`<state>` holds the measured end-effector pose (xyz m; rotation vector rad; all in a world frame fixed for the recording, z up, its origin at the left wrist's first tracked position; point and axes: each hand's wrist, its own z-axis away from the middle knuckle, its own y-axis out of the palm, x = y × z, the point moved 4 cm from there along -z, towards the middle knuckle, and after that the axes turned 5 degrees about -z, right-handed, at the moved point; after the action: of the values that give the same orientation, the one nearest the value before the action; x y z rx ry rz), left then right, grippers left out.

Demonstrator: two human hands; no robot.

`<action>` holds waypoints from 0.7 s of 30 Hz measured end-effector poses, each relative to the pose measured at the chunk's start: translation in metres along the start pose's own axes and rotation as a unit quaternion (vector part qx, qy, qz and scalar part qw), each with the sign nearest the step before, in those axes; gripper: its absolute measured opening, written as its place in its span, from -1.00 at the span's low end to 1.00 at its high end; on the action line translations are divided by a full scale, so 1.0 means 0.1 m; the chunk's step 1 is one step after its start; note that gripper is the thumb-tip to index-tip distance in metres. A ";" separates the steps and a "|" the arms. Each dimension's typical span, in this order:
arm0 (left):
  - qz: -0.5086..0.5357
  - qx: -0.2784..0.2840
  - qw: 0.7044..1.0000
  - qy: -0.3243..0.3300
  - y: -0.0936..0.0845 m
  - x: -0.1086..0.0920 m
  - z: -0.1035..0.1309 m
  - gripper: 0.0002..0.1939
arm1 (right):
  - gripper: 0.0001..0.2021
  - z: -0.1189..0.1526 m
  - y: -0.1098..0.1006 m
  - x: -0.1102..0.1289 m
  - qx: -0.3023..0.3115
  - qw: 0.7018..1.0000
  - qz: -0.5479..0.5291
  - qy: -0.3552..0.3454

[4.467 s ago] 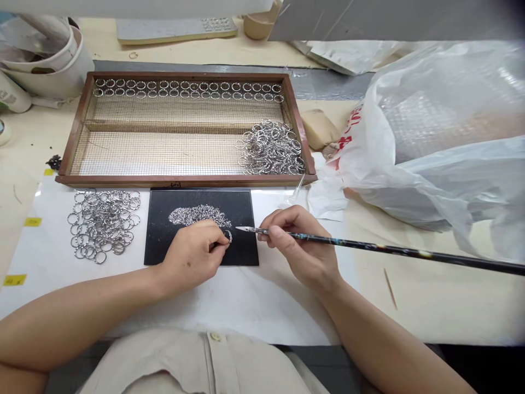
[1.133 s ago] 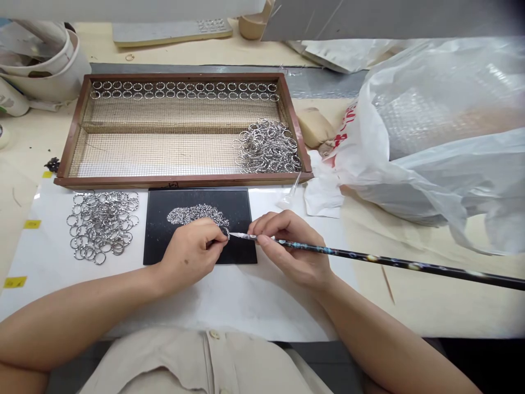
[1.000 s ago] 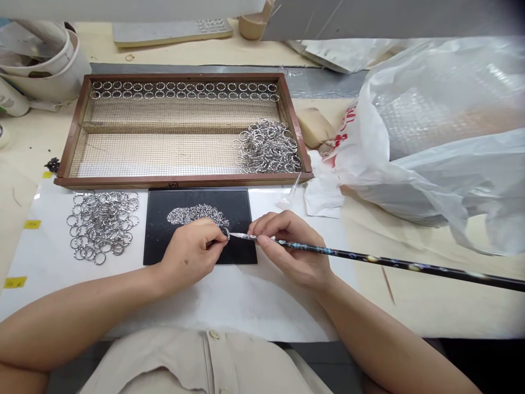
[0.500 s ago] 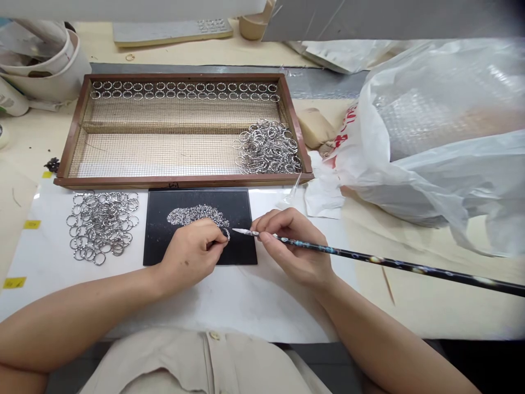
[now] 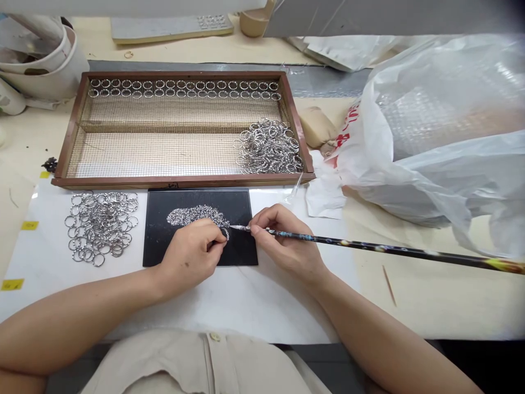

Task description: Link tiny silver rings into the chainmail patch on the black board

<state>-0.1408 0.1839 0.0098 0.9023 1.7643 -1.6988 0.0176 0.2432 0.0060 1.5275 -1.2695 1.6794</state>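
Note:
Over the black pad, my left hand pinches a small silver ring between thumb and fingertips; part of it is hidden. My right hand is closed round a long, dark patterned pen-like stick with a pale pointed tip. That tip is just above and right of the ring, at the edge of a heap of tiny sparkling stones on the pad. Whether the tip carries a stone is too small to tell. Left of the pad lies a loose pile of silver rings.
Behind the pad stands a wood-framed mesh tray with two rows of rings at the back and a ring heap at right. A white plastic bag bulges on the right. A thin wooden stick and white cups also lie about.
My right hand has shifted slightly left and up, bringing the stick's tip to the stones' edge; its far end has risen. My left hand keeps the ring in nearly the same place.

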 end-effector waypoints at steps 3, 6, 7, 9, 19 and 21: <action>-0.003 0.001 1.000 0.001 0.00 0.00 0.00 -0.83 | -0.86 0.00 0.00 -0.02 -0.005 1.000 0.000 0.003; -0.005 0.002 1.000 -0.001 0.00 0.01 0.01 -0.83 | -0.86 0.00 -0.01 -0.02 -0.005 1.000 0.005 0.006; -0.005 0.002 1.000 -0.001 0.00 0.01 0.01 -0.83 | -0.86 0.00 -0.01 -0.01 -0.004 1.000 0.008 0.007; -0.002 0.000 1.000 0.000 0.00 0.01 0.00 -0.83 | -0.85 0.00 0.00 -0.01 -0.003 1.000 0.012 0.007; 0.001 0.006 1.000 0.001 -0.01 0.00 0.00 -0.82 | -0.87 0.00 -0.04 0.02 -0.012 1.000 -0.024 -0.002; 0.001 0.008 1.000 0.003 -0.01 -0.01 0.00 -0.81 | -0.87 0.00 -0.06 0.03 -0.017 0.999 -0.050 -0.005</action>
<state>-0.1412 0.1840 0.0110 0.9172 1.7561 -1.7132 0.0224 0.2449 0.0108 1.5550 -1.1996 1.5818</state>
